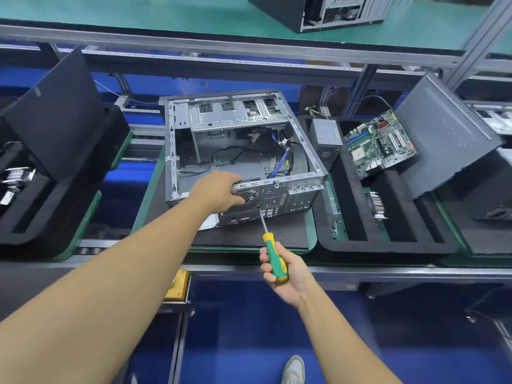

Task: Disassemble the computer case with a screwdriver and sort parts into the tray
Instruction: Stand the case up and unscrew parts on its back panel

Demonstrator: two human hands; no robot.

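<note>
The open grey computer case [238,151] lies on its side on a green-edged mat, with loose cables inside. My left hand [219,192] grips the case's near rear edge, by the round fan grille [248,199]; the thumb lies on the rear panel and the fingers curl over the rim. My right hand [285,273] holds a screwdriver [273,257] with a green and yellow handle. Its tip touches the rear panel just below the grille. To the right, the black foam tray [385,242] holds a power supply [327,139], a motherboard [379,145] and a grey side panel [440,137].
Another black foam tray [36,217] with a dark panel sits on the left. A second computer case [321,9] stands on the upper green shelf. A yellow box [177,285] hangs under the bench edge. Small screws lie in the right tray's near-left slot [336,225].
</note>
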